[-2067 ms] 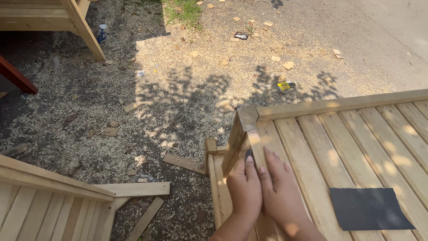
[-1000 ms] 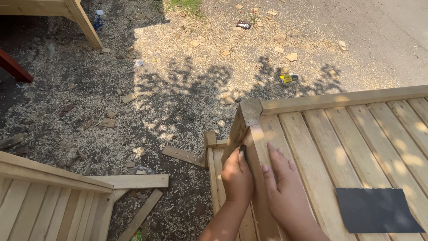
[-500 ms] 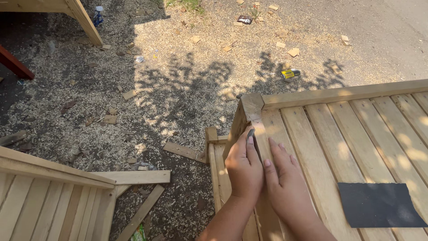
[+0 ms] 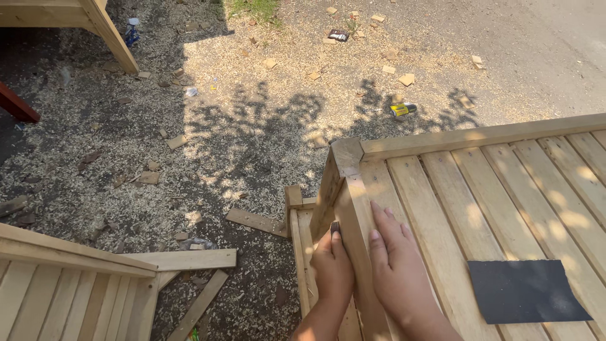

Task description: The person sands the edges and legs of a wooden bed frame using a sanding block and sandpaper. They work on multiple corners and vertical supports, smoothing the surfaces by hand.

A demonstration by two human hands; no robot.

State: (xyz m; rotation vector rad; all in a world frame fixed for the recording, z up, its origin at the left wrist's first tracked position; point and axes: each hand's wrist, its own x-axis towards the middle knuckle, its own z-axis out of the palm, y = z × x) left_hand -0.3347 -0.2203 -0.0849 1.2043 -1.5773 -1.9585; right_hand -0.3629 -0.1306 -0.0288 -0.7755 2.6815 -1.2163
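Note:
My left hand (image 4: pixel 333 273) presses a small dark piece of sandpaper (image 4: pixel 334 228) against the outer side of a pale wooden rail (image 4: pixel 346 192) that edges a slatted wooden panel (image 4: pixel 480 189). My right hand (image 4: pixel 398 271) lies flat, fingers together, on the rail's top and the first slat, right beside the left hand. A larger dark sheet of sandpaper (image 4: pixel 525 291) lies loose on the slats to the right of my right hand.
Sawdust and small wood offcuts (image 4: pixel 255 221) cover the ground to the left and beyond. Another slatted wooden piece (image 4: pixel 76 284) sits at lower left. A wooden leg (image 4: pixel 110 35) stands at upper left. A small yellow tool (image 4: pixel 402 110) lies on the ground past the panel.
My left hand has slid up and down along the rail's side with the sandpaper and sits lower now than half a second ago. My right hand stayed flat on the rail.

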